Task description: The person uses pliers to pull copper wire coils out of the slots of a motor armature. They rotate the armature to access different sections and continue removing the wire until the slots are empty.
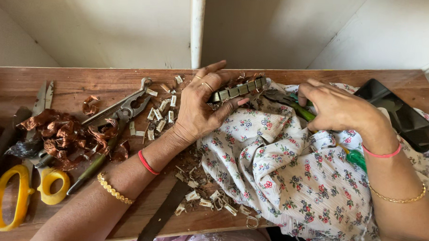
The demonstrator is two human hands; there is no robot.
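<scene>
**Stator core braced on cloth while copper is worked out**

A slotted metal stator core (238,90) is clamped in the left hand (200,108) near the counter's (82,82) far edge, steadied over a floral cloth (279,170). Green-handled pliers (291,103) are enclosed by the right hand (338,109), whose grip is closed on them, nose set at the core.

Yellow-handled scissors (19,189) lie left on the wooden tabletop (82,85), beside copper wire scraps (66,134), pliers (117,117) and a dark phone (400,115) far right.
</scene>
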